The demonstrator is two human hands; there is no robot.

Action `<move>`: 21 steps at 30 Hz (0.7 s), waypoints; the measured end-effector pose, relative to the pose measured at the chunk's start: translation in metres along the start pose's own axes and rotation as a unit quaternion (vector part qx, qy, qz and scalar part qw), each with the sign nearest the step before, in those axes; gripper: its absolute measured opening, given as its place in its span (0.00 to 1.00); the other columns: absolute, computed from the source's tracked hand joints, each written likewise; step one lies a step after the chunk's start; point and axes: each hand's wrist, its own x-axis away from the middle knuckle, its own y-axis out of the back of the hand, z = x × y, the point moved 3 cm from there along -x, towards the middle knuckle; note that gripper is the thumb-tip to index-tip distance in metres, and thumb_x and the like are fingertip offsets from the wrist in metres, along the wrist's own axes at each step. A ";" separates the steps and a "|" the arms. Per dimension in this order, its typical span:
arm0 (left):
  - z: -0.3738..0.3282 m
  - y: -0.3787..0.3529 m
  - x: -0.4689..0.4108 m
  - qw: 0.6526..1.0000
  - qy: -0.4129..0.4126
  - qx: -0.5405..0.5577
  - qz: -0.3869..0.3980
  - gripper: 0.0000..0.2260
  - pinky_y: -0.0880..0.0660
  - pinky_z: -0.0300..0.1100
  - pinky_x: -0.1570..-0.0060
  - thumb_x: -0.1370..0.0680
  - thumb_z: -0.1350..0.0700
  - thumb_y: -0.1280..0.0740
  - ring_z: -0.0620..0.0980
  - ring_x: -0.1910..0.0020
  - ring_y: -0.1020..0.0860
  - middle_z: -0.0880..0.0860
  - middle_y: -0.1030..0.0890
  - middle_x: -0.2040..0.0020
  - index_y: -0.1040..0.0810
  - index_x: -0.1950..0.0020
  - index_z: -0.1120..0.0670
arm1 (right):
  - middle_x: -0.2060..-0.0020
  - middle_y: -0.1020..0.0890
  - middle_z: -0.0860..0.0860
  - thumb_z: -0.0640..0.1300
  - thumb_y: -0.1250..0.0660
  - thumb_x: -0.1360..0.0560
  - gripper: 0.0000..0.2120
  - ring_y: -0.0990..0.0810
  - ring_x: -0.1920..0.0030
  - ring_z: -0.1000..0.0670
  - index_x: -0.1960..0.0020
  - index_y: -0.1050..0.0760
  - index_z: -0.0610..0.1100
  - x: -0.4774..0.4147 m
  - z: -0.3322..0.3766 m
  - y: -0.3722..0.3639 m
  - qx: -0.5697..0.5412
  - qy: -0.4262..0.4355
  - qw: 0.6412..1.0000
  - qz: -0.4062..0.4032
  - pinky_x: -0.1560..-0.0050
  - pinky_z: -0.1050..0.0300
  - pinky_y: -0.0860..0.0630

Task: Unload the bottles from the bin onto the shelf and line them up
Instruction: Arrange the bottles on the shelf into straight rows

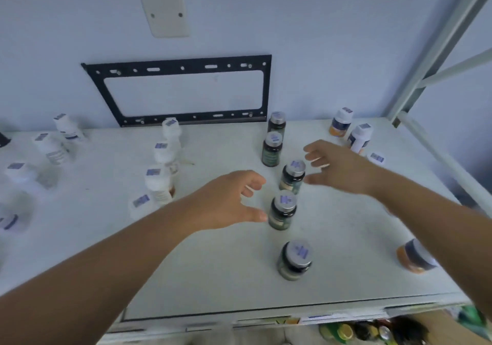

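Several dark green bottles with silver lids stand in a loose column on the white shelf (pixel 359 251): one at the front (pixel 294 261), one in the middle (pixel 282 210), one behind it (pixel 292 175), and two more toward the wall. My left hand (pixel 229 202) hovers open just left of the middle bottle, thumb almost at its side. My right hand (pixel 336 167) is open just right of the bottle behind it. Neither hand holds anything.
A column of white bottles (pixel 159 182) stands left of centre, with more white bottles (pixel 50 149) at the far left. Orange-banded bottles (pixel 359 137) stand at the back right and one (pixel 414 255) at the right front. A black bracket (pixel 183 66) hangs on the wall. Shelf posts rise at right.
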 end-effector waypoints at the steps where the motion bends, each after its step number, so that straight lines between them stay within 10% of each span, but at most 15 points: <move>1: -0.001 -0.013 -0.003 1.000 0.009 0.005 -0.001 0.33 0.26 0.33 0.44 0.31 0.43 0.21 0.34 0.42 0.25 0.38 0.25 0.36 0.30 0.29 0.43 | 0.41 0.23 0.54 0.49 0.21 0.31 0.33 0.22 0.42 0.51 0.30 0.32 0.49 -0.002 -0.010 -0.008 -0.007 0.001 1.000 0.005 0.40 0.52 0.23; 12: 0.003 -0.075 -0.015 0.990 0.065 0.104 -0.068 0.22 0.25 0.33 0.47 0.30 0.47 0.23 0.34 0.50 0.20 0.37 0.18 0.47 0.26 0.39 0.35 | 0.51 0.19 0.59 0.52 0.25 0.31 0.22 0.21 0.54 0.61 0.40 0.27 0.53 -0.028 -0.026 -0.060 -0.060 0.056 0.996 -0.033 0.54 0.63 0.26; 21: 0.012 -0.060 -0.007 0.998 0.037 0.046 0.016 0.31 0.32 0.25 0.48 0.28 0.51 0.24 0.30 0.43 0.26 0.35 0.25 0.39 0.33 0.29 0.37 | 0.49 0.22 0.61 0.53 0.23 0.32 0.27 0.22 0.52 0.62 0.37 0.30 0.52 -0.033 -0.015 -0.059 -0.066 0.055 0.996 0.016 0.52 0.65 0.27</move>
